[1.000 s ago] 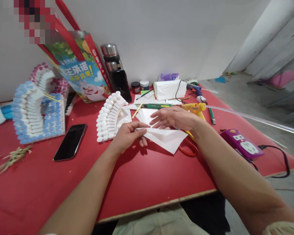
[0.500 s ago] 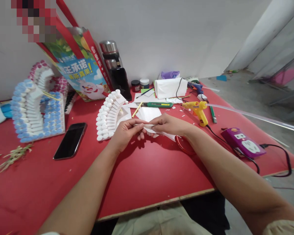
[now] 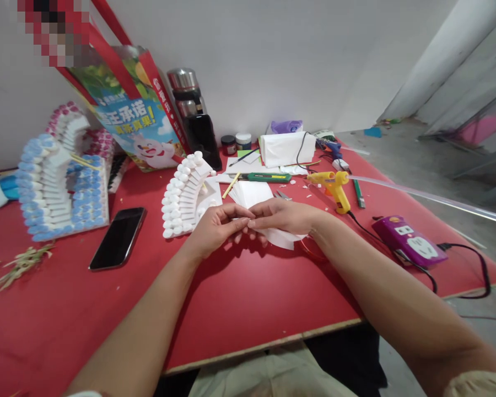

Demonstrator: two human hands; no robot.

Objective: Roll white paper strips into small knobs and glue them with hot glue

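Observation:
My left hand (image 3: 215, 229) and my right hand (image 3: 283, 216) meet fingertip to fingertip over the red table (image 3: 240, 298), both pinched on a folded white sheet of paper (image 3: 281, 239) that sticks out below my right palm. Just behind my hands lies a stack of white paper pieces (image 3: 252, 193). A white curved model made of strips and round caps (image 3: 187, 196) stands to the left of my left hand. Orange-handled scissors (image 3: 310, 249) lie partly hidden under my right wrist.
A black phone (image 3: 118, 238) lies left of the white model, with blue (image 3: 53, 190) and pink cap models beyond. A yellow glue gun (image 3: 333, 186), green cutter (image 3: 268, 177), purple power strip (image 3: 409, 241), tissue pack (image 3: 287, 149), flask (image 3: 192, 118) and printed bag (image 3: 132, 118) stand behind.
The sheet was spread flat under my open right hand a second ago; both hands have since folded it small and pinched it together between the fingertips.

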